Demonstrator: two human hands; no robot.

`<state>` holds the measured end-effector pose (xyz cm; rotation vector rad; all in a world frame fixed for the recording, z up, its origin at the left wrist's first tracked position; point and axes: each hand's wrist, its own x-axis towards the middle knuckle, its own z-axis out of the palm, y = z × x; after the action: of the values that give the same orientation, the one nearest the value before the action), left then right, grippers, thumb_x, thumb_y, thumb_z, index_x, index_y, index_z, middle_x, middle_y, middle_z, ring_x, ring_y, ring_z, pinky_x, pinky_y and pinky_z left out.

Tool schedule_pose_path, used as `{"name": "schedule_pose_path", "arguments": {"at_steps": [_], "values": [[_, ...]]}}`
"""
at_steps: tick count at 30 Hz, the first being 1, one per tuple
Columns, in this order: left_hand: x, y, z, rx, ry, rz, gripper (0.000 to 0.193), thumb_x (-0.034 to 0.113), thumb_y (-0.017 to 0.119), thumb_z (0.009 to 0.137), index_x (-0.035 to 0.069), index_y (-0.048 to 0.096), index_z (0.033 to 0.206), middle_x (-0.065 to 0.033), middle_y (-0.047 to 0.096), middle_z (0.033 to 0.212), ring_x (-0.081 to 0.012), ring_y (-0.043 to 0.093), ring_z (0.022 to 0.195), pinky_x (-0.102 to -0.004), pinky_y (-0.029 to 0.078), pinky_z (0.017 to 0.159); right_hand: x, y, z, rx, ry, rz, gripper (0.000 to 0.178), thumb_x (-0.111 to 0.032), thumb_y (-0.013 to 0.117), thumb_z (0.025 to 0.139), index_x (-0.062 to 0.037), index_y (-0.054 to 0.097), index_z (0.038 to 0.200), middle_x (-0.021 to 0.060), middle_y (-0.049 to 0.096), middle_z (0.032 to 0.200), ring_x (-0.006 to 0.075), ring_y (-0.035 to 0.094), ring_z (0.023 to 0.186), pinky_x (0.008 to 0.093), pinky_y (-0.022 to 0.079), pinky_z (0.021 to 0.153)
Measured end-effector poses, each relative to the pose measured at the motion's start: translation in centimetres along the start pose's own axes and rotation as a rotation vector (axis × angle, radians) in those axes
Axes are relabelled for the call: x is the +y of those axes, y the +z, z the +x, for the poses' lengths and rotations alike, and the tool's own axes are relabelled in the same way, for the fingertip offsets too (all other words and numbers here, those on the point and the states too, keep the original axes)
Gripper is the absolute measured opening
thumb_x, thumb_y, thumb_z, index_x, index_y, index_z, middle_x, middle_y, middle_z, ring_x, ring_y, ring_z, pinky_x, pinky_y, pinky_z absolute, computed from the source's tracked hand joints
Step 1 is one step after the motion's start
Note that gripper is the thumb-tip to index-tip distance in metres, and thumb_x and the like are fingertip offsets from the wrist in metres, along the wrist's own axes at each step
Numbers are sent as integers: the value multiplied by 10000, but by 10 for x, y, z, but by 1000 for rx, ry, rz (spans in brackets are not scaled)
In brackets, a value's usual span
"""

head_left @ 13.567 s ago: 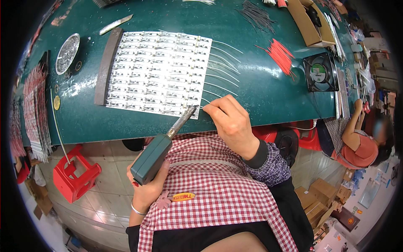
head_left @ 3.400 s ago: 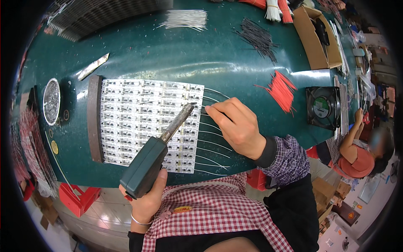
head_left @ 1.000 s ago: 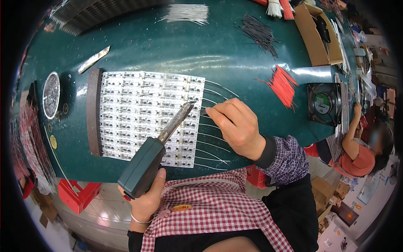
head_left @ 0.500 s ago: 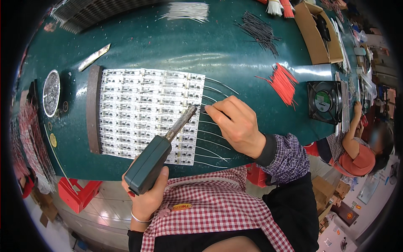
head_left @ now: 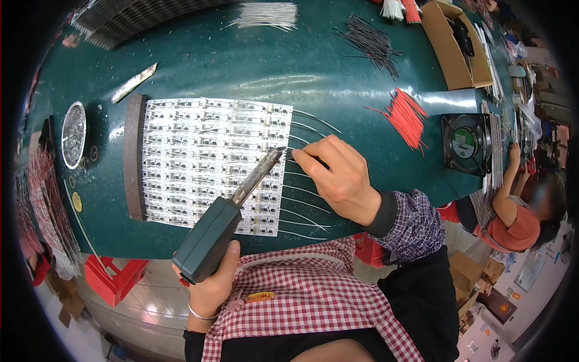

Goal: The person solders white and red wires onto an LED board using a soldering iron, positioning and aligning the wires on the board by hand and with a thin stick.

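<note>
A dark green soldering gun (head_left: 211, 235) is gripped by my left hand (head_left: 216, 286), its metal barrel slanting up and to the right. The tip rests at or just over the right edge of a white circuit board panel (head_left: 188, 148), dotted with rows of small parts. Close beside that tip, thumb and forefinger of my right hand (head_left: 341, 175) pinch a thin dark wire (head_left: 287, 155) against the panel's edge. Several pale wires (head_left: 310, 192) stick out from the same edge, above and below my fingers. Whether the tip touches the wire is too small to tell.
A dark bar (head_left: 135, 158) borders the panel's left side. Around it lie a metal strip (head_left: 134, 83), a round dish (head_left: 73, 134), and red (head_left: 405, 119), black (head_left: 371, 45) and white (head_left: 265, 16) wire bundles. A fan (head_left: 464, 143) stands right; beyond it sits another person (head_left: 512, 223).
The soldering gun has shifted slightly: its body moved a little left and down, and its tip a little upward. My right hand keeps nearly the same place and pinch.
</note>
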<state>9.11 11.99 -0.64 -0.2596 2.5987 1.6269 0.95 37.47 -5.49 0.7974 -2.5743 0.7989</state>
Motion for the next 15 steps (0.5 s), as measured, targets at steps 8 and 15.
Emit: {"name": "schedule_pose_path", "arguments": {"at_steps": [8,15], "values": [[4,0,-5,47,-205,-108,239,85,798,727,-16,710,925,-85,702,797,-151,656,638,-286,509,583,-1,2,-1,56,-22,-38,258,23,689,685,4,671,942,79,619,832,227,608,733,316,488,597],[-1,-4,-11,53,-259,-148,255,58,797,721,-26,706,944,-83,700,815,-133,645,671,-283,513,605,-8,-2,-9,61,-85,-49,298,-54,654,688,26,658,975,84,601,873,245,608,830,336,502,695]]}}
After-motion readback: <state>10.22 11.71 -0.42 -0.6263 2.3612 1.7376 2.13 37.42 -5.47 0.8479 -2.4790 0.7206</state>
